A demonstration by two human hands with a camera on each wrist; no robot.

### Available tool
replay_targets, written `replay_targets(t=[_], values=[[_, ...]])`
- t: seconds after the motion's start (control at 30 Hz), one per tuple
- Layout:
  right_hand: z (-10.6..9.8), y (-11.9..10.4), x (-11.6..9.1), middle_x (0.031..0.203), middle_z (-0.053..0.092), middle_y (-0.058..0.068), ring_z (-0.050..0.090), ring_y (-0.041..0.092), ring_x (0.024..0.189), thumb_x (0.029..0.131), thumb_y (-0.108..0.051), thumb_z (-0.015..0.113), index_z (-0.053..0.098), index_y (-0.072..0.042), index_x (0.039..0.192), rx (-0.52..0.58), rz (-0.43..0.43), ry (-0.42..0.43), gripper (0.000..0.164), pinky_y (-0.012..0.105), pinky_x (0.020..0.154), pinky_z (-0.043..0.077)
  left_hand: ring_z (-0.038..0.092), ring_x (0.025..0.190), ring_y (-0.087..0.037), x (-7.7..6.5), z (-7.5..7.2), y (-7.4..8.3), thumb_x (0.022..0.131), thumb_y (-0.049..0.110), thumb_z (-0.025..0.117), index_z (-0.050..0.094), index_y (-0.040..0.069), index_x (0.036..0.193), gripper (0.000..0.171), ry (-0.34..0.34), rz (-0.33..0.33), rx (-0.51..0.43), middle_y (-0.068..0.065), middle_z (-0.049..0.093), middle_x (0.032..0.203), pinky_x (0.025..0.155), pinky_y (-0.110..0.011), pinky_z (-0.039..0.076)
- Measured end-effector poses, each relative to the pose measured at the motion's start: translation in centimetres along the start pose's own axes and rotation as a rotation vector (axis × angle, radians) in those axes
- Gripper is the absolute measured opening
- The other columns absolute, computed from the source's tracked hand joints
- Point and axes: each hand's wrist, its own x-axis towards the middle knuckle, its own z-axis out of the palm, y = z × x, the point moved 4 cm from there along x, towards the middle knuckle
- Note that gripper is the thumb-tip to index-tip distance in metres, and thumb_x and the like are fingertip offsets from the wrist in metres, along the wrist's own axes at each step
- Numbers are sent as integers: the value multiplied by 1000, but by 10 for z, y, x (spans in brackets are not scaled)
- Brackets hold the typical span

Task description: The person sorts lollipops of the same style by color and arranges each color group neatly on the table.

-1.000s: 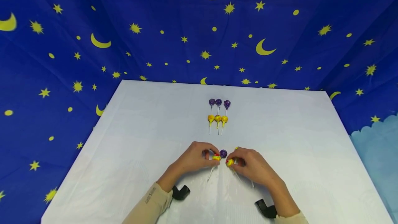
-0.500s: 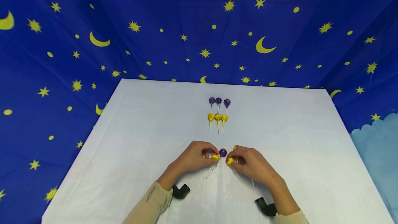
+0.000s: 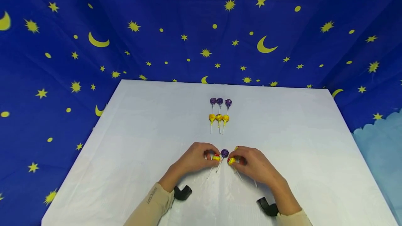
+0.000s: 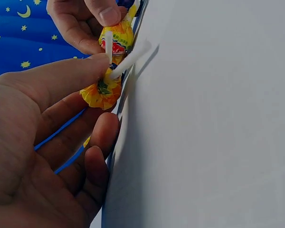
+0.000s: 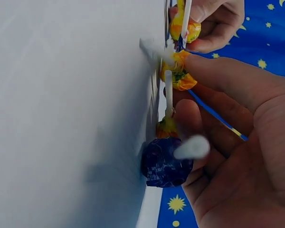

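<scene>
Each hand pinches a yellow lollipop by its wrapped head, low over the front half of the white table (image 3: 141,125). The left hand (image 3: 195,158) has its thumb against the left yellow lollipop (image 3: 216,158), the remaining fingers loosely bent beneath. This lollipop is round and crinkled, yellow shading to orange, with a red patch on top and, in the left wrist view, a dark green mark near the stick. Its thin white stick slants toward the person, a little leftward.

The right hand (image 3: 255,164) grips the right yellow lollipop (image 3: 231,161) in the same way. Its wrapper is glossy and creased, yellow and orange, with a red label and green print; the white stick slants toward the person and rightward.

Between the two heads sits a purple lollipop (image 3: 224,153), dark and shiny, its white stick angled down to the left. It is just beside the left yellow one; whether they touch cannot be told. Beyond the right hand's fingers shows part of another yellow head (image 3: 237,148). The right wrist view also shows a dark purple head (image 5: 166,162) with pale print near the curled fingers, its blurred stick pointing at the camera.

Farther back lie three purple lollipops (image 3: 220,101) in a row, with three yellow lollipops (image 3: 218,118) just in front, sticks toward the person.
</scene>
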Motion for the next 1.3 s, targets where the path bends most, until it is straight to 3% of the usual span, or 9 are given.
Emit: replay_targets(t=[0.33,0.6,0.87,1.3], values=[[-10,-1,3,88,61,-18,52,4,65,85,-21,75,71,-22,104,60,6,41,19,24,57,45,56,65,-2,0,1,-2,80,27,80,73,19,101,24,-2,10,-2,13,63,82,59,-23,45],[-18,0,10,94,64,-14,54,4,68,86,-21,74,71,-21,106,52,-15,77,20,25,60,46,54,62,-3,-2,0,-2,80,28,80,72,20,102,25,-10,-9,2,14,61,75,60,-23,45],[-27,8,19,91,63,-16,56,5,68,86,-24,75,72,-22,104,36,37,94,19,26,60,47,54,63,-3,0,1,-2,80,28,80,72,20,103,25,-23,-6,10,15,61,77,60,-23,44],[-38,29,41,89,65,-8,56,13,69,86,-28,74,71,-21,105,97,140,177,20,31,58,46,54,63,-3,2,-1,-1,80,29,79,72,22,102,24,-48,-38,29,16,60,76,59,-24,43]])
